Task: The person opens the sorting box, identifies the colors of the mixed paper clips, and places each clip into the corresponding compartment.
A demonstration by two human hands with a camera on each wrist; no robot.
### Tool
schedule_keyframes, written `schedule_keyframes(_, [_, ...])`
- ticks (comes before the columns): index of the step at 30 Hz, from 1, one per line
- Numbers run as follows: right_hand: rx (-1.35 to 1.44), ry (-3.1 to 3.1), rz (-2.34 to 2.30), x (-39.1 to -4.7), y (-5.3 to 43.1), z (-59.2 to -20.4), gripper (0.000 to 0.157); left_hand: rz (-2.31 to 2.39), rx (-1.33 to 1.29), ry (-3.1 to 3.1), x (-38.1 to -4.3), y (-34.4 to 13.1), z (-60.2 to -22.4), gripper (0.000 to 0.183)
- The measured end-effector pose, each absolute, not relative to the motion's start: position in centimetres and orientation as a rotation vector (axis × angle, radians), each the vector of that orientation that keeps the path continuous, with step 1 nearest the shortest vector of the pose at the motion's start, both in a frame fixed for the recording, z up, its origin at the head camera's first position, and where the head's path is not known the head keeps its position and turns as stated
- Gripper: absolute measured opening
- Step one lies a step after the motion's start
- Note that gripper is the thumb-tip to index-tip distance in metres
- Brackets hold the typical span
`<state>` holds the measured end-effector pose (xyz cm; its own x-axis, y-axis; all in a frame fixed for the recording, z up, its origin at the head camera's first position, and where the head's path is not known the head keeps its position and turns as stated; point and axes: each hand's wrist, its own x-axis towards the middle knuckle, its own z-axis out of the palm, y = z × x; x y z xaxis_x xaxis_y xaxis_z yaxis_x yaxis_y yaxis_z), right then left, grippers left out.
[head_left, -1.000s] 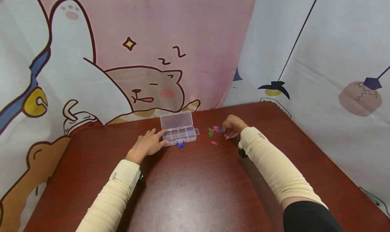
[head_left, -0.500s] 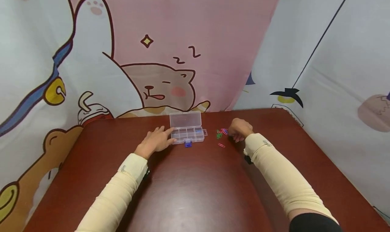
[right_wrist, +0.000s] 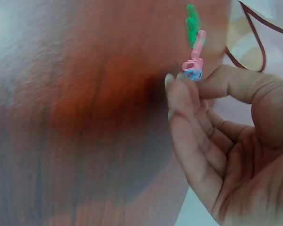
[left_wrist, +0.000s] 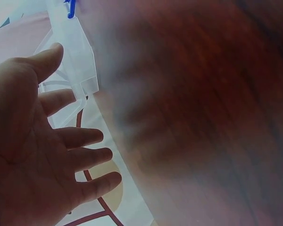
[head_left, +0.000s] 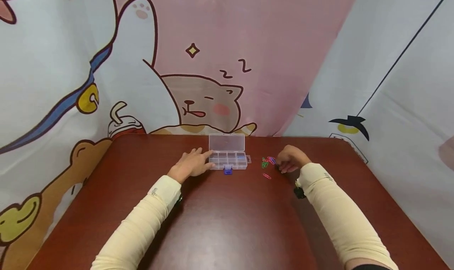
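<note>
A clear plastic compartment box stands on the table with its lid raised and a blue latch at its front. A blue paper clip lies in a right-hand compartment. My left hand rests at the box's left end, fingers spread, thumb and index against its side. My right hand is low over the table beside the loose paper clips, which are green, pink and blue. Its thumb and index fingertips pinch together at a blue paper clip, partly hidden by the fingers.
One pink paper clip lies apart, nearer the front. The brown wooden table reaches back to a printed cartoon curtain close behind the box. The box's hanging tab sticks out to the right.
The head view has turned left, so everything appears farther right. My left hand keeps its place at the box. My right hand stays beside the clips, its fingers shifting slightly at the blue ones.
</note>
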<state>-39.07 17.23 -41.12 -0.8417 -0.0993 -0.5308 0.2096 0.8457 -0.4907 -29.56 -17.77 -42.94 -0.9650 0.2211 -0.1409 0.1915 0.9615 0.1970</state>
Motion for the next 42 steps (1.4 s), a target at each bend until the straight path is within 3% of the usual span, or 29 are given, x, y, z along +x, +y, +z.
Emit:
schedule_keyframes(6, [0.139,2.272,-1.044,-38.9,18.0,-40.5,0.022,0.252,0.343,2.949,-29.8,-16.6,-43.1,0.064])
schedule_keyframes(13, [0.087,2.195,-1.153,-39.5,13.8,-40.5,0.031,0.309,0.302,2.946,-29.3,-17.2,-43.0,0.064])
schedule_keyframes(26, [0.128,2.192,-1.263,-38.7,8.2,-41.6,0.020,0.300,0.311,2.955,-29.3,-17.4,-43.4,0.064])
schedule_keyframes(42, [0.119,2.286,-1.290,-38.8,7.0,-42.1,0.017,0.310,0.305,2.954,-29.5,-17.6,-43.2,0.064])
